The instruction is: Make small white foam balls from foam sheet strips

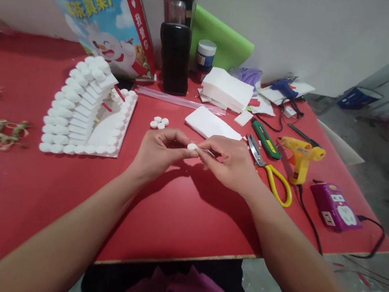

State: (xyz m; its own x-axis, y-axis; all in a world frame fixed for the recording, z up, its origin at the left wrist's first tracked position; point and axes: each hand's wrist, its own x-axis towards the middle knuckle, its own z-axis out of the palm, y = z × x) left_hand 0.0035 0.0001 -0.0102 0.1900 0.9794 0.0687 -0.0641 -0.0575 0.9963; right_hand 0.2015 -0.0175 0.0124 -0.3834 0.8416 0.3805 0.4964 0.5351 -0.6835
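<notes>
Between my two hands is a small white rounded piece (pixel 192 146), pinched at the fingertips above the red table. My left hand (pixel 159 153) grips its left side with thumb and forefinger. From the other side, the closed fingers of my right hand (pixel 230 163) meet the same piece; what lies deeper in them is hidden. Several similar white pieces (pixel 159 122) rest in a small cluster just beyond my left hand. Farther left stands a white model with steps (pixel 84 112), edged with rows of the same rounded pieces. Folded white paper (pixel 212 123) lies beyond my right hand.
Right of my hands lie yellow-handled scissors (pixel 280 183), a green utility knife (pixel 266 138), a yellow glue gun (pixel 301 157) and a purple power strip (pixel 335 206) with cords. A black bottle (pixel 174 57) and a printed box (pixel 101 10) stand at the back. Dried twists (pixel 2 133) lie left.
</notes>
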